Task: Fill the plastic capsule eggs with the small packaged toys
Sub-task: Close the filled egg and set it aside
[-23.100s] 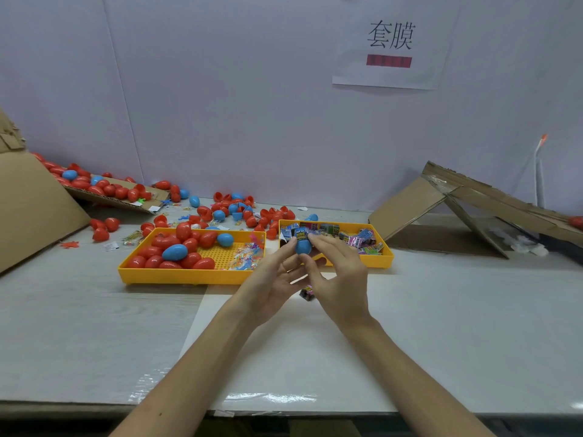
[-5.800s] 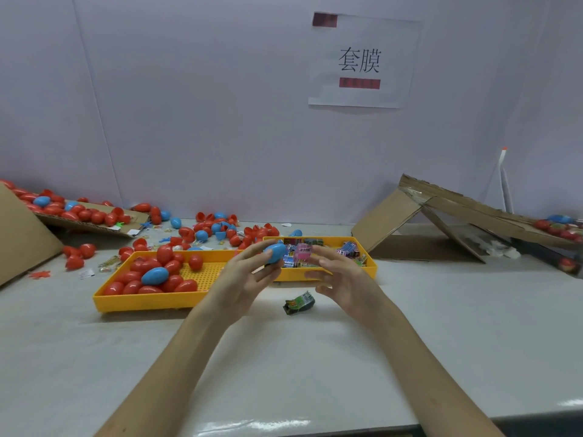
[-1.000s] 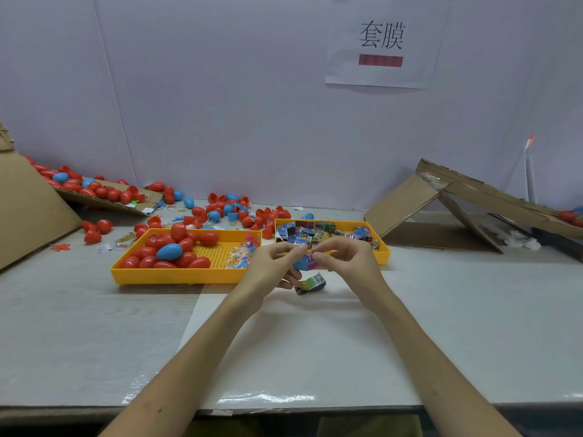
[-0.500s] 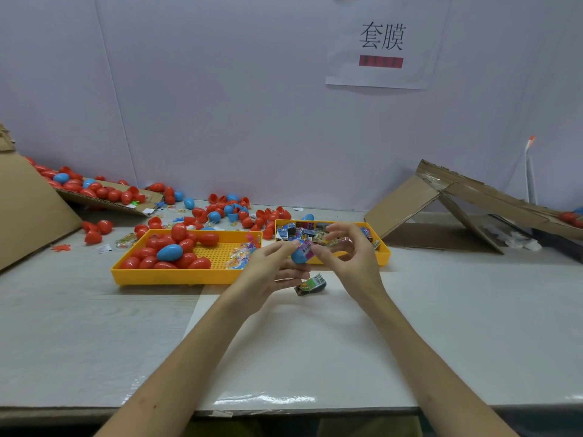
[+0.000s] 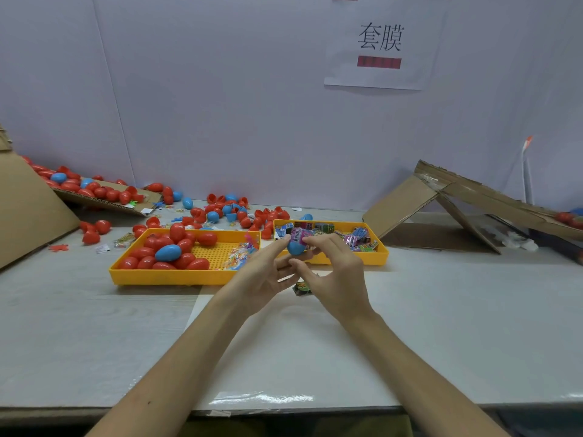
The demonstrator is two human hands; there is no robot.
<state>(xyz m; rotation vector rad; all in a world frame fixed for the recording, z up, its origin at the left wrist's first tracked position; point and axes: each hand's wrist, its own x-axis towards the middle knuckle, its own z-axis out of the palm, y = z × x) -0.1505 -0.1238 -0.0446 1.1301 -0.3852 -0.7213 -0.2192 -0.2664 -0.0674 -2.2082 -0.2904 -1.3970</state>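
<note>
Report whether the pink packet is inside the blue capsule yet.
Not fully: the pink packet juts above the blue capsule in the left hand, right hand pinching it.

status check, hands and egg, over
Left hand grips blue egg. Right hand pinches pink toy packet right at the egg. Spare packet on table beneath hands, no obstruction.

A grey bench stands against a pale wall, where a white paper sign with black characters and a red bar hangs. 2 yellow trays lie side by side mid-bench, the left tray larger than the right tray. A tent-folded cardboard sheet stands at the right rear corner, beside a white stick with an orange tip. A cardboard slab slopes at the left edge. A glossy sheet covers the front middle.
</note>
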